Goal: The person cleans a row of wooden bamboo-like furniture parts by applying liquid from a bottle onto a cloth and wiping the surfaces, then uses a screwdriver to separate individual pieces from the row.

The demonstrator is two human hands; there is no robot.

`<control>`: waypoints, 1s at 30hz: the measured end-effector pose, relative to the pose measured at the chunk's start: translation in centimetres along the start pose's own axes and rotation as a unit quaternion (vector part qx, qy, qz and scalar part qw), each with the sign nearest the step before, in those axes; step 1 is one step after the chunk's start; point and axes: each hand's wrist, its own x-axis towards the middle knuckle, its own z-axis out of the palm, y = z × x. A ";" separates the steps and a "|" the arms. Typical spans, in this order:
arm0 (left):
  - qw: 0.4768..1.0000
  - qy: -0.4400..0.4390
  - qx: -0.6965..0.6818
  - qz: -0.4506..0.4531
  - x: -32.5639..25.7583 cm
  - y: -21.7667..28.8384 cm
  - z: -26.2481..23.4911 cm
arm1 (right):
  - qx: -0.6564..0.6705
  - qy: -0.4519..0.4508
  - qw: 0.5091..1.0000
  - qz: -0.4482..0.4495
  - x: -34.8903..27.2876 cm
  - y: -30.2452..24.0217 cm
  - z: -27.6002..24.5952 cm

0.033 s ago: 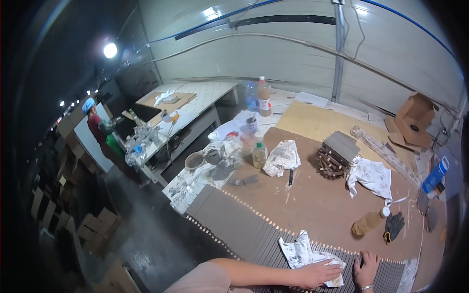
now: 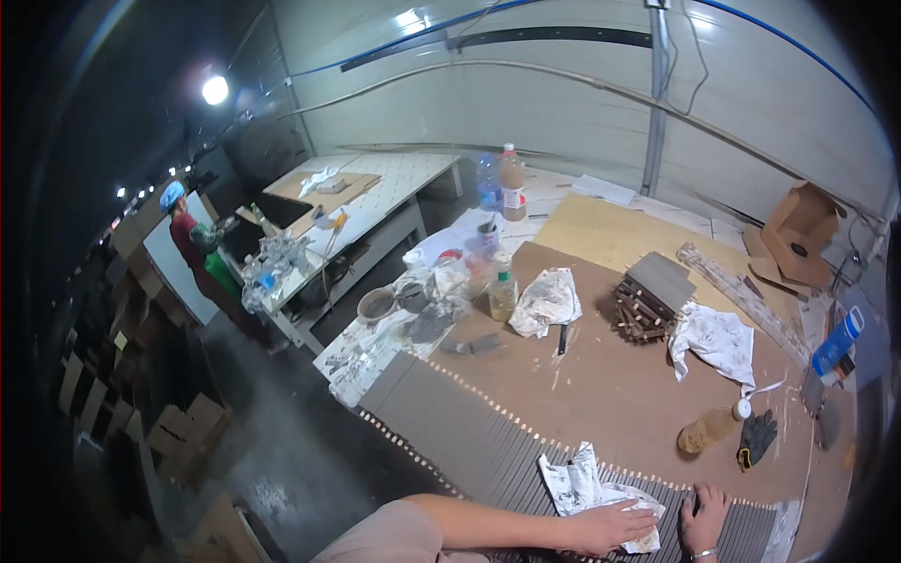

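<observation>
I see a red-and-white label (image 2: 513, 199) on one bottle (image 2: 511, 172); my left grip (image 2: 612, 528) lies flat, unclenched, on the stained cloth (image 2: 579, 482), my right grip (image 2: 705, 518), thumb apart, on grey slats (image 2: 751, 527)

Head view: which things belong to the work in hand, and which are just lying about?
In use:
stained white cloth under the left hand
grey strips under the right hand

Apparently just lying about:
dark glove
white-capped bottle beside it
open cardboard box
blue container

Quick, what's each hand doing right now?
Left hand: open, lying palm-down on the stained white cloth.
Right hand: open, resting on the grey strips; nothing held that I can see.
</observation>
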 end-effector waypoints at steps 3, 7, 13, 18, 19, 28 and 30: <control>0.994 0.046 -0.098 -0.021 -0.1 0.6 -0.5 | 0.007 -0.007 1.000 0.013 0.0 -0.2 -0.2; 0.987 0.118 -0.111 -0.019 -0.5 1.0 -2.1 | 0.004 -0.035 0.996 0.087 -0.1 -0.7 -0.9; 0.991 0.055 -0.110 -0.049 0.0 1.3 -5.4 | -0.047 -0.063 0.996 0.047 1.1 0.9 0.3; 0.993 0.065 -0.093 -0.034 1.2 0.7 -6.7 | -0.061 -0.094 0.994 0.019 0.8 3.2 1.0; 0.989 0.091 -0.110 -0.038 1.3 0.5 -6.5 | -0.041 -0.133 0.990 0.018 1.4 3.1 0.6; 0.976 0.074 -0.046 -0.199 9.3 9.7 -3.9 | -0.003 -0.214 0.974 -0.073 3.3 7.5 -0.9; 0.970 0.033 0.032 -0.239 9.5 9.3 -2.3 | 0.032 -0.158 0.983 -0.087 2.8 7.5 -0.6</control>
